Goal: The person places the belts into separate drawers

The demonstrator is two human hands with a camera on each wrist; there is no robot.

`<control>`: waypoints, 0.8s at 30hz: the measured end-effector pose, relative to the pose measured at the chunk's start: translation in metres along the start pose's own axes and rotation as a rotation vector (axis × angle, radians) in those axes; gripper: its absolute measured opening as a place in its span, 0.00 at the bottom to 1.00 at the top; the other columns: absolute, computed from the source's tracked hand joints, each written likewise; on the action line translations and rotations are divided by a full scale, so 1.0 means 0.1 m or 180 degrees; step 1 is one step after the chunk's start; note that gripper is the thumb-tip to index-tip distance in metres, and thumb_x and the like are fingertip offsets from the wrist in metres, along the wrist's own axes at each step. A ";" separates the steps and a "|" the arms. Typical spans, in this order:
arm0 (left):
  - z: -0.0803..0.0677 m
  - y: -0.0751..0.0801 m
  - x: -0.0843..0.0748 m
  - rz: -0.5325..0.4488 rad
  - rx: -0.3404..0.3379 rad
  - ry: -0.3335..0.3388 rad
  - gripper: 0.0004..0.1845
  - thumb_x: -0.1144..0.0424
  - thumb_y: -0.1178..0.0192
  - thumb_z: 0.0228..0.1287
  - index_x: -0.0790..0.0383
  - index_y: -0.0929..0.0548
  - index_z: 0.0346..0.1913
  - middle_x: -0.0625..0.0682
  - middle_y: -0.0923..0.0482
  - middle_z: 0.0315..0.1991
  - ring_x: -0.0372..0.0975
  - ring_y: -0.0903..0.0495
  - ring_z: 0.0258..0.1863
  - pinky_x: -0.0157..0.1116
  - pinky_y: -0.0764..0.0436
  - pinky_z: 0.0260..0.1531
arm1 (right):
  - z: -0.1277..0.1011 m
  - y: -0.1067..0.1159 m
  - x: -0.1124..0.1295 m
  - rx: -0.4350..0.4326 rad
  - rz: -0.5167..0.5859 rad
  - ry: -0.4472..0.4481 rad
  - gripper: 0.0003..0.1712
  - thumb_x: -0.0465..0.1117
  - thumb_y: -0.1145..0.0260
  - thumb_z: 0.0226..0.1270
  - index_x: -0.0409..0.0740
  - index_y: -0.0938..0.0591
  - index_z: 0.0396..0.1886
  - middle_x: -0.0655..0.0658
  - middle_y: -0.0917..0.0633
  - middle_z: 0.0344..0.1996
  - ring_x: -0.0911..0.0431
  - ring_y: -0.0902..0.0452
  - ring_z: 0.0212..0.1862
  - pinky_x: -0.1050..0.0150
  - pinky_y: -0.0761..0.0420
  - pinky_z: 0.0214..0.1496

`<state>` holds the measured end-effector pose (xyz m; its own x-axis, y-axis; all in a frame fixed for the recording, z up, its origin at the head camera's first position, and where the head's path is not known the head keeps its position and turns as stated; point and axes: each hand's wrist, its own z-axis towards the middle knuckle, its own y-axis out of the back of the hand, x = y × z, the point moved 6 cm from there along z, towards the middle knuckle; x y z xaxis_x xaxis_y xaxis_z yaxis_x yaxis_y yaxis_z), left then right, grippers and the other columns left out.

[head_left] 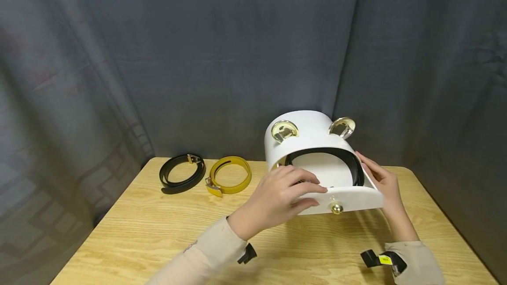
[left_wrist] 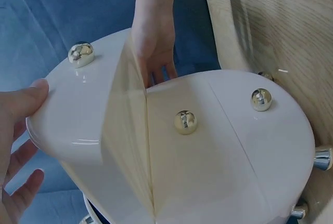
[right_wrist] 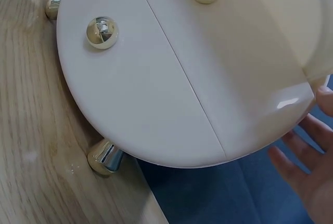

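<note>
1. Step in hand, best guess: the person is working the drawer of the white box, which sits at about 3 o'clock from the table's middle, toward the back. The drawer is pulled out toward the person.

2. The left hand lies over the drawer's front edge at its 9 o'clock side, thumb underneath and fingers curled over the rim, so it's gripping the drawer. The left wrist view backs that up: a thumb pressed on the white panel's edge.

3. The right hand is at the drawer's 3 o'clock side, fingers pretty straight and flat against it. Looks more like steadying than grabbing.

4. What's in the drawer: a black belt coiled along the inner wall. The floor in the middle of the coil shows bare white. Can't tell if anything else is tucked in there.

5. Next move probably needs both hands to stay level so the drawer slides straight and the coil doesn't spring up and snag under the box's arched top.

6. Out on the table at about 9 o'clock from the box, well apart from it: another black belt and a yellow belt, both coiled, just beside each other.

7. The gold knob sits at the drawer front, neither hand on it.
</note>
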<state>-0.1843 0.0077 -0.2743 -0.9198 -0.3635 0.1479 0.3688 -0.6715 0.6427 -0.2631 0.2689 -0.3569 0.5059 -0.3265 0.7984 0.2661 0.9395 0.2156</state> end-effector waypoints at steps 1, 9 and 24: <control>0.00 0.00 0.00 -0.0002 -0.0005 0.0007 0.13 0.55 0.28 0.59 0.50 0.12 0.47 0.43 0.20 0.47 0.34 0.23 0.46 0.27 0.26 0.48 | 0.00 0.00 0.00 -0.0013 -0.0011 0.0008 0.20 0.32 0.42 0.75 0.40 0.22 0.64 0.70 0.21 0.54 0.77 0.26 0.54 0.83 0.28 0.50; -0.06 0.02 0.03 -0.0034 -0.0022 0.0079 0.11 0.58 0.29 0.61 0.51 0.12 0.46 0.42 0.20 0.46 0.34 0.23 0.45 0.26 0.27 0.50 | 0.00 -0.01 -0.03 -0.0114 0.0063 0.0033 0.20 0.29 0.41 0.73 0.39 0.21 0.62 0.67 0.19 0.53 0.76 0.24 0.53 0.82 0.27 0.49; -0.12 0.08 0.12 0.0028 -0.0051 0.0142 0.10 0.59 0.31 0.62 0.51 0.12 0.46 0.43 0.18 0.45 0.34 0.22 0.46 0.25 0.26 0.50 | -0.04 -0.01 -0.02 -0.0468 -0.0078 -0.0227 0.17 0.30 0.36 0.70 0.29 0.20 0.56 0.69 0.18 0.50 0.76 0.24 0.53 0.82 0.27 0.51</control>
<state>-0.1907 -0.0102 -0.2761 -0.9097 -0.3977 0.1195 0.3792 -0.6784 0.6293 -0.2611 0.2680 -0.3609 0.4397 -0.3362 0.8328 0.3977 0.9043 0.1551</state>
